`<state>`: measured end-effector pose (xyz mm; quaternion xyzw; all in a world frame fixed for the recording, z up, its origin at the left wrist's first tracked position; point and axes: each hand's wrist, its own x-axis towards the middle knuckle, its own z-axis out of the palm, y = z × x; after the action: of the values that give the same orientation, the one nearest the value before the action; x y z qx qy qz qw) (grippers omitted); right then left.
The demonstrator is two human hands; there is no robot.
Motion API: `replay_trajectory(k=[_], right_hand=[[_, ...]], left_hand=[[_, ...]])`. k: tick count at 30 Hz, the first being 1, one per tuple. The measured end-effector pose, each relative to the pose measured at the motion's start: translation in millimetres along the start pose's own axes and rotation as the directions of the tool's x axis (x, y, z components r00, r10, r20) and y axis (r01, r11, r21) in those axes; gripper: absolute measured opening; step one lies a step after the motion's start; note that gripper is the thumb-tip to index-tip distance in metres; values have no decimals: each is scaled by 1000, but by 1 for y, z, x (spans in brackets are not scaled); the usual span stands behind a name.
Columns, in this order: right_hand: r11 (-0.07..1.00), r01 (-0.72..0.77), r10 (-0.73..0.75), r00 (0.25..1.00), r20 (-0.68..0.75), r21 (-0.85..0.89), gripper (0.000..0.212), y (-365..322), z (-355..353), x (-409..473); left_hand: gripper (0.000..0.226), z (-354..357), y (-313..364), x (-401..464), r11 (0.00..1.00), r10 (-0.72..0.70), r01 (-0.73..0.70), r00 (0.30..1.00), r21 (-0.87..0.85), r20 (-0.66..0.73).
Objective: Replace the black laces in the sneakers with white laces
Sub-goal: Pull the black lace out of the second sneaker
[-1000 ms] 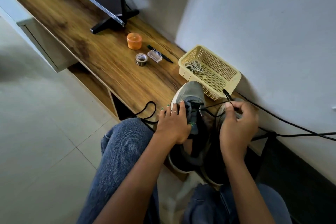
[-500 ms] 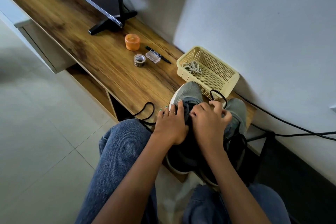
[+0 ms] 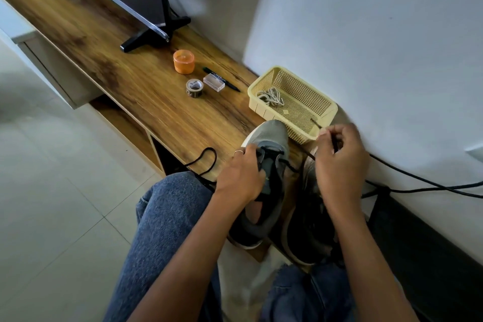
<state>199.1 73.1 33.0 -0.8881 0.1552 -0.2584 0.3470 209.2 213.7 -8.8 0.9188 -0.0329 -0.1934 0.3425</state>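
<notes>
Basket (image 3: 324,110): yellow mesh, holding coiled white laces (image 3: 270,97).
Left hand (image 3: 240,178): fingers closed on the grey sneaker (image 3: 271,138).
Right hand (image 3: 339,162): pinching the black lace (image 3: 312,155) taut.

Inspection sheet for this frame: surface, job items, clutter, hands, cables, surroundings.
Surface: wooden shelf top, bare in the middle.
Job's things: two grey sneakers at the near end; black lace trailing left; white laces in the yellow basket.
Clutter: orange pot, tape roll, clear box, black pen.
Hands: left hand steadies the left sneaker; right hand pinches a black lace end.
Cables: black cables along the wall.
Surroundings: screen stand, tiled floor.
</notes>
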Motion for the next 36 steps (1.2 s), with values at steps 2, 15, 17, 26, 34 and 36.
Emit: replay_trajectory(k=[2, 15, 17, 26, 34, 36], right_hand=[[995, -24, 35, 993, 115, -93, 8, 8, -3, -1], [970, 84, 42, 867, 496, -229, 29, 18, 19, -61], [971, 62, 59, 876, 479, -232, 27, 17, 21, -62], [954, -34, 165, 889, 427, -298, 38, 15, 34, -69], [933, -68, 217, 890, 402, -353, 36, 15, 39, -75], [927, -76, 230, 889, 397, -368, 34, 16, 41, -74]], left_hand=[[50, 4, 2, 2, 997, 70, -67, 993, 36, -94], [18, 11, 19, 32, 955, 201, -137, 950, 263, -238], [14, 11, 19, 35, 954, 216, -151, 945, 259, -245], [3, 4, 16, 33, 981, 146, -180, 928, -70, -343], [8, 9, 12, 44, 877, -179, 40, 952, -478, -249], [7, 8, 13, 42, 951, 20, -83, 978, -299, -209]])
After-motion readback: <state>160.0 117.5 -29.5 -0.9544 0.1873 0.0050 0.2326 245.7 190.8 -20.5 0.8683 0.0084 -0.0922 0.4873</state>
